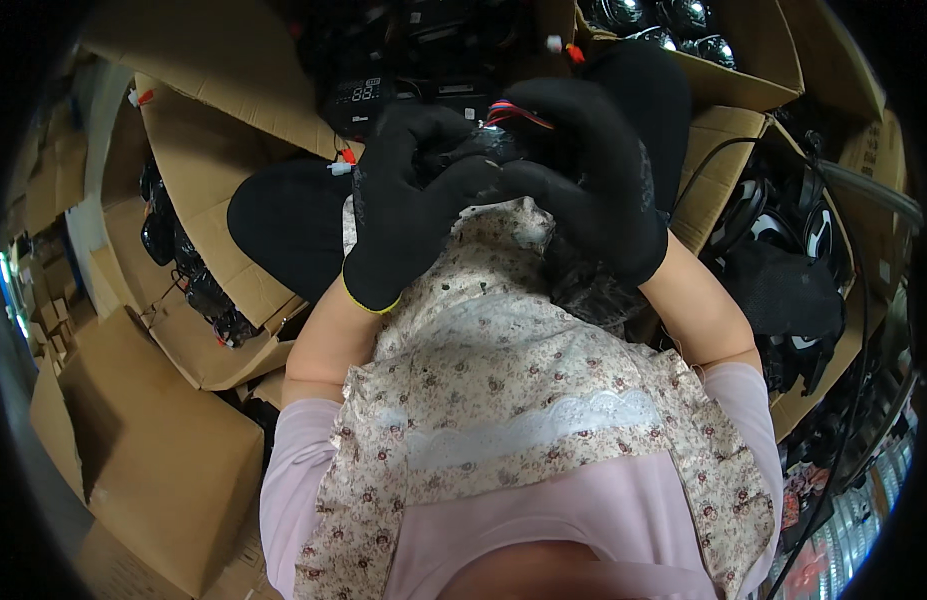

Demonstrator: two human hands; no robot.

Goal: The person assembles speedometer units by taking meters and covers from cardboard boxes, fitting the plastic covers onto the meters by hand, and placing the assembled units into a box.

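Observation:
Both my hands wear black gloves and meet in front of my lap. Between them is a small dark, glossy part (486, 146) with thin red and blue wires (511, 112) at its top; the fingers hide most of it. My left hand (401, 200) curls round its left side, thumb pressed inward. From the other side my right hand (598, 170) closes on it, its thumb near the left thumb. A white and red connector (342, 162) shows beside the left glove. Just beyond the hands lies a black panel with a lit-looking display (361, 92).
Open cartons surround me. The left carton (218, 190) has dark bagged parts (198, 285) beside it. Shiny round black pieces (683, 18) fill the far-right carton. Black and white parts (773, 225) fill the right one, near a black cable (858, 300). A floral apron (503, 330) covers my lap.

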